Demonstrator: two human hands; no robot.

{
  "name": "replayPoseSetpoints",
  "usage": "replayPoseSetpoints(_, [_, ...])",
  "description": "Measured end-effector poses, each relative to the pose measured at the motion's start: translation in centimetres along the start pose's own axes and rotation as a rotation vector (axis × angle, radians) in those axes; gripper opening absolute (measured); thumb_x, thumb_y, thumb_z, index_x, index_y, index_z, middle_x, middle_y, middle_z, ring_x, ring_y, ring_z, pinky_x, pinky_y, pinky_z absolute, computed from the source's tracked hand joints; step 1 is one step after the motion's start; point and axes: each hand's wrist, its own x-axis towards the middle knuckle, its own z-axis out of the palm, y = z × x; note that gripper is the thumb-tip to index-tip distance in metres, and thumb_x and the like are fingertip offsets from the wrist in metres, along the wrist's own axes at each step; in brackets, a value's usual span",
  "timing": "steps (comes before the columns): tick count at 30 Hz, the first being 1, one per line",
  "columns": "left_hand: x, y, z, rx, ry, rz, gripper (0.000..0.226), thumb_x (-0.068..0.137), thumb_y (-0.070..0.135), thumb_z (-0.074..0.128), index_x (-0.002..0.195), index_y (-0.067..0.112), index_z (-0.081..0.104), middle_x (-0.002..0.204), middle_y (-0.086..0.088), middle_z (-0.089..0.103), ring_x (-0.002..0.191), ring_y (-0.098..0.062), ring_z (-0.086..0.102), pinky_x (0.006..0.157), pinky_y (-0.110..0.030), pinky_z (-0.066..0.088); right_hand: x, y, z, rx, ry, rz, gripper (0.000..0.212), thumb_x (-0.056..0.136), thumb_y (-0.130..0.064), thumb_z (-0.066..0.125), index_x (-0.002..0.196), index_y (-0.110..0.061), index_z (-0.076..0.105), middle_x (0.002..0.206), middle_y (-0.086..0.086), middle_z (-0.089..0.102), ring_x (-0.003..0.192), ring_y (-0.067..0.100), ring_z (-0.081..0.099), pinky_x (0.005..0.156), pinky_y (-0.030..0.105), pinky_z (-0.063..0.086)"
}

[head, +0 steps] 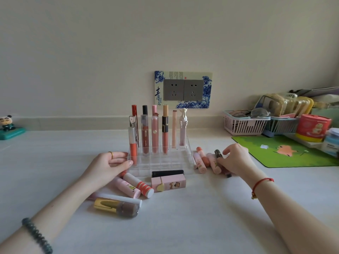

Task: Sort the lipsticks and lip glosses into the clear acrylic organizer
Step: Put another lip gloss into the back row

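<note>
On the counter just right of its middle, the right hand (236, 160) is curled down over a dark-capped gloss (218, 153), thumb and fingertips pinching the tube, which lies flat with its cap pointing toward the far edge. Touching that tube on its left is a cluster of pink and coral tubes (201, 160), all lying down. Left of the cluster stands the clear acrylic organizer (165, 163), midway across the counter and nearer the far edge than the near one. The left hand (110, 165) rests against the organizer's left front corner, fingers loosely bent and holding nothing, thumb tip touching the clear wall. Six tubes stand upright in the organizer's back row, from a red tube (134, 110) at the left end to a white sculpted tube (183, 125) at the right end, and an orange gloss (132, 145) stands in the left cell of the row in front. Just in front of the organizer lie a black lipstick (167, 173) and a pink square lipstick (168, 183), side by side. Near the left wrist lie a striped tube (139, 185), a pink tube (126, 186), a white stick (119, 197) and a gold-capped bottle (117, 208). A green mat (286, 153) lies toward the right edge, and baskets (244, 125) sit at the far right corner.
</note>
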Motion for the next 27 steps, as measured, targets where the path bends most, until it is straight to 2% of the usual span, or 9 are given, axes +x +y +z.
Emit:
replayPoseSetpoints(3, [0.0,0.0,0.0,-0.001,-0.003,0.001,0.027,0.075,0.014,0.071,0.101,0.018,0.061,0.081,0.016,0.064,0.079,0.008,0.058,0.062,-0.001,0.044,-0.2,-0.4,-0.3,-0.056,-0.034,0.037,0.03,0.075,-0.016,0.063,0.095,0.006,0.059,0.068,0.007,0.046,0.058,0.022,0.053,0.037,0.024,0.045])
replayPoseSetpoints(5, [0.0,0.0,0.0,-0.008,-0.003,-0.004,0.029,0.076,0.015,0.07,0.103,0.017,0.06,0.082,0.014,0.064,0.081,0.005,0.058,0.064,-0.004,0.045,-0.1,-0.2,-0.5,-0.085,-0.032,0.039,0.032,0.075,-0.015,0.063,0.1,0.005,0.059,0.085,0.012,0.057,0.073,0.027,0.058,0.052,0.029,0.05])
replayPoseSetpoints(8, [-0.1,0.1,0.0,0.002,-0.009,-0.005,0.03,0.076,0.016,0.07,0.104,0.017,0.06,0.083,0.015,0.063,0.086,0.003,0.058,0.071,-0.011,0.041,0.0,0.0,-1.3,0.012,0.07,-0.036,0.036,0.076,-0.015,0.065,0.109,0.0,0.06,0.1,0.015,0.064,0.086,0.026,0.057,0.07,0.028,0.043])
replayPoseSetpoints(12, [0.0,0.1,0.0,0.016,-0.011,-0.007,0.035,0.076,0.016,0.07,0.109,0.011,0.061,0.086,0.011,0.062,0.088,-0.001,0.058,0.08,-0.018,0.043,-0.4,-1.2,-2.7,0.359,0.28,-0.226,0.012,0.078,-0.013,0.063,0.087,-0.011,0.07,0.079,0.005,0.07,0.065,0.016,0.061,0.069,0.031,0.049])
replayPoseSetpoints(14, [0.0,0.1,0.0,0.028,-0.012,-0.01,0.039,0.075,0.016,0.071,0.112,0.009,0.06,0.09,0.006,0.063,0.089,-0.006,0.059,0.086,-0.024,0.043,-0.7,-2.4,-3.1,0.546,0.255,-0.271,0.01,0.078,-0.013,0.063,0.084,-0.012,0.071,0.068,-0.003,0.067,0.052,0.003,0.056,0.059,0.023,0.05])
replayPoseSetpoints(16, [0.1,0.1,0.0,0.025,-0.014,-0.01,0.039,0.075,0.016,0.071,0.111,0.008,0.061,0.092,0.004,0.064,0.09,-0.007,0.06,0.088,-0.025,0.043,-0.9,-4.0,-3.0,0.666,0.205,-0.322,0.012,0.078,-0.012,0.064,0.087,-0.019,0.069,0.07,-0.008,0.066,0.05,-0.005,0.056,0.051,0.012,0.049])
replayPoseSetpoints(19, [0.1,0.0,0.0,0.019,-0.016,-0.017,0.033,0.074,0.017,0.072,0.106,0.013,0.062,0.087,0.009,0.064,0.087,-0.004,0.06,0.086,-0.025,0.044,-1.0,-6.5,-2.5,0.716,0.115,-0.394,0.019,0.079,-0.011,0.065,0.092,-0.024,0.065,0.079,-0.013,0.066,0.066,-0.006,0.062,0.062,0.01,0.053])
replayPoseSetpoints(22, [0.1,0.0,0.0,0.021,-0.016,-0.021,0.029,0.074,0.02,0.072,0.101,0.018,0.062,0.085,0.011,0.065,0.086,0.0,0.06,0.083,-0.023,0.045,-1.0,-8.7,-1.5,0.709,0.058,-0.466,0.017,0.078,-0.009,0.065,0.087,-0.024,0.065,0.08,-0.012,0.067,0.07,-0.005,0.064,0.069,0.013,0.054])
replayPoseSetpoints(27, [0.0,0.1,0.0,0.016,-0.01,-0.031,0.032,0.074,0.02,0.072,0.104,0.016,0.061,0.082,0.016,0.062,0.085,0.001,0.059,0.082,-0.023,0.044,-0.5,-10.7,0.8,0.613,0.081,-0.53,0.019,0.08,-0.008,0.063,0.099,-0.01,0.065,0.085,-0.004,0.065,0.077,0.006,0.063,0.07,0.009,0.051])
